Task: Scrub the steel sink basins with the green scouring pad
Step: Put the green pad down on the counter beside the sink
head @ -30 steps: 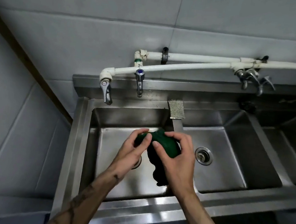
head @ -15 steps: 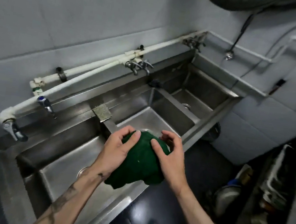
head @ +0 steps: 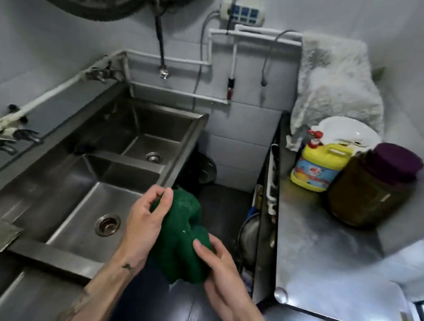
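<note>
2 hands grasp green scouring pad (head: 182, 237): left hand (head: 148, 219) pinches top edge, right hand (head: 221, 266) cups lower fold. Pad bunched, held over dark floor (head: 220, 210) just beside steel sink (head: 124, 161), not over the basins. Risks: loose pinch slips, pad drops onto floor; wet pad drips, floor turns slick.

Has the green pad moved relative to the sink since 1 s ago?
Yes. The green scouring pad, held by left hand and right hand, went from above the grey-scrap divider rightward, out past the sink's front rim, over the floor.
</note>
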Tool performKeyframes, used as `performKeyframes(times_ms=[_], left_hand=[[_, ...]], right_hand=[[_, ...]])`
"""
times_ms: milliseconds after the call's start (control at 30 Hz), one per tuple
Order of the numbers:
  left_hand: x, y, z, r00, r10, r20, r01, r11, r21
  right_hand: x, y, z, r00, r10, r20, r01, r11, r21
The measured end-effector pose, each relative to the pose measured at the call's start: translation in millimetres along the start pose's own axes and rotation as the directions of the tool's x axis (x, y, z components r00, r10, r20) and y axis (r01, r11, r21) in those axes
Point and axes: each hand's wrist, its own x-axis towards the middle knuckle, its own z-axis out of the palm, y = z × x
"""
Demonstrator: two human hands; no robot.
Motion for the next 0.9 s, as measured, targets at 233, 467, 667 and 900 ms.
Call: performKeyframes(times_ms=[233,467,667,900], left_hand=[[24.2,6.8,115.6,0.993,0.097,0.074,-0.114,0.953,0.281],[36.7,-11.1,209.9,0.998,0.002,0.067,-0.019,0.968,0.252],[45.3,-15.8,269.9,0.984,-0.115,0.133,0.088,0.976,0.197],[64.1,-16.4,294.3,0.893,-0.229,0.388,0.174,0.97,0.172]], right_hand=[[-17.1,-74.4,-113.1,0.94,-0.284,-0.189,0.293,0.956,0.023],[-32.2,-140.9,-208.0,0.847,-0.401,-0.35,0.391,0.915,-0.101],[-41.6,-181.5,-263.1,0.824,-0.45,-0.343,0.366,0.886,-0.285],[-36.4,-202.2,-297.0,0.7,-0.612,-0.367,0.191,0.656,-0.73]])
